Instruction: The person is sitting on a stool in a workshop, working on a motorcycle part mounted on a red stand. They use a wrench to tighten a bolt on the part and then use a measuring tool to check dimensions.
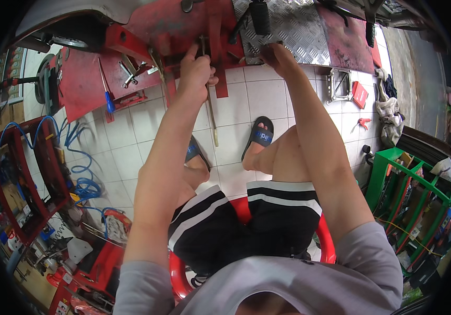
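Observation:
My left hand (196, 71) is wrapped around a long, thin metal rod (213, 113) that slants down over the tiled floor. Its upper end reaches among the red metal parts of the lift platform (157, 26). My right hand (277, 59) is at the front edge of a silver diamond-pattern plate (304, 31), just below a black rubber footpeg (259, 18). Its fingers are in shadow and partly hidden, so I cannot make out what they hold. A blue-handled screwdriver (108, 100) and some wrenches (128, 73) lie on the red platform, left of my left hand.
A vehicle wheel (73, 37) stands on the platform at the far left. Blue coiled air hose (86, 186) trails down the left side over white floor tiles. A green tool rack (383, 173) stands at the right. A red box (360, 94) sits beside a metal stand (339, 84).

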Demonstrator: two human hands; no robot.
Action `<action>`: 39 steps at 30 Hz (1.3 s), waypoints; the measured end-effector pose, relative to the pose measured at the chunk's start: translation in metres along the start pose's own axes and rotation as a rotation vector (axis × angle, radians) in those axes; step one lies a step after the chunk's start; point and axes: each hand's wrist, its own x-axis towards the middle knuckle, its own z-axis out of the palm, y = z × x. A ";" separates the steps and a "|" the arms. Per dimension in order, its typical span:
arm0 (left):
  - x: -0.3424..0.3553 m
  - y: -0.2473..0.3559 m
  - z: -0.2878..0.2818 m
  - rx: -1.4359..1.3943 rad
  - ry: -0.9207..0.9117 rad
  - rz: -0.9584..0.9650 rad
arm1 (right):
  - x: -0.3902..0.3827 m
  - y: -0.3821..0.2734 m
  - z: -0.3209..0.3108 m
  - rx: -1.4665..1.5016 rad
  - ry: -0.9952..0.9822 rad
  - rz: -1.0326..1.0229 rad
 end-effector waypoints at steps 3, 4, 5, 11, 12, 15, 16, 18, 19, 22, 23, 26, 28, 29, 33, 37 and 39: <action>0.000 0.002 0.003 0.016 -0.010 0.015 | 0.018 0.012 -0.022 0.022 0.003 0.078; 0.000 0.003 -0.001 0.010 -0.014 0.016 | 0.016 0.016 -0.013 0.038 0.031 0.091; 0.001 0.003 -0.005 0.004 -0.020 0.017 | 0.015 0.018 -0.006 0.055 0.061 0.104; -0.002 0.007 -0.006 0.201 0.063 0.084 | 0.016 0.012 -0.009 -0.076 0.073 0.070; -0.004 0.007 -0.004 0.218 0.054 0.104 | 0.015 0.009 -0.016 -0.147 0.096 0.087; -0.013 0.008 -0.010 0.279 0.059 0.159 | -0.006 -0.009 -0.004 -0.443 0.068 0.162; -0.016 0.009 -0.017 0.304 0.078 0.175 | -0.023 -0.018 0.016 -0.599 -0.004 0.193; -0.023 0.011 -0.023 0.359 0.080 0.207 | -0.054 -0.037 0.043 -0.772 -0.131 0.178; -0.028 0.012 -0.024 0.391 0.072 0.223 | -0.067 -0.045 0.053 -0.788 -0.193 0.139; -0.040 0.016 -0.022 0.570 0.033 0.319 | -0.086 -0.048 0.069 -0.656 -0.293 0.069; -0.040 0.014 -0.028 0.661 0.027 0.401 | -0.092 -0.048 0.076 -0.591 -0.328 0.084; -0.045 0.005 -0.040 0.827 -0.078 0.675 | -0.103 -0.046 0.092 -0.363 -0.479 0.182; -0.050 0.001 -0.044 0.874 -0.157 0.763 | -0.111 -0.044 0.101 -0.266 -0.553 0.215; -0.054 0.001 -0.042 0.884 -0.185 0.755 | -0.116 -0.044 0.107 -0.251 -0.570 0.207; -0.064 0.001 -0.032 1.083 -0.128 0.740 | -0.131 -0.046 0.121 -0.178 -0.579 0.221; -0.061 -0.005 -0.028 1.260 -0.087 0.686 | -0.125 -0.039 0.119 -0.125 -0.568 0.189; -0.056 -0.010 -0.032 1.215 -0.071 0.774 | -0.129 -0.042 0.121 -0.160 -0.605 0.199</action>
